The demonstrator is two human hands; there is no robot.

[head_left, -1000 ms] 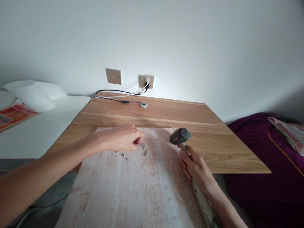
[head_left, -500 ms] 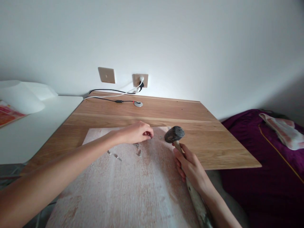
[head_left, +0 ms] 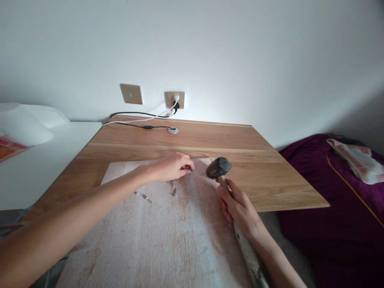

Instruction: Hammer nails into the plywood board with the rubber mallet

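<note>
Our left hand point(head_left: 171, 167) is pinched shut on a small nail point(head_left: 190, 170), barely visible, held to the board point(head_left: 150, 248) near its far edge. Our right hand point(head_left: 240, 208) is wrapped around the handle of the hammer point(head_left: 219, 167), which runs toward us. The hammer's head sits just right of the nail, apart from it. Some loose nails point(head_left: 174, 192) lie nearer us.
</note>
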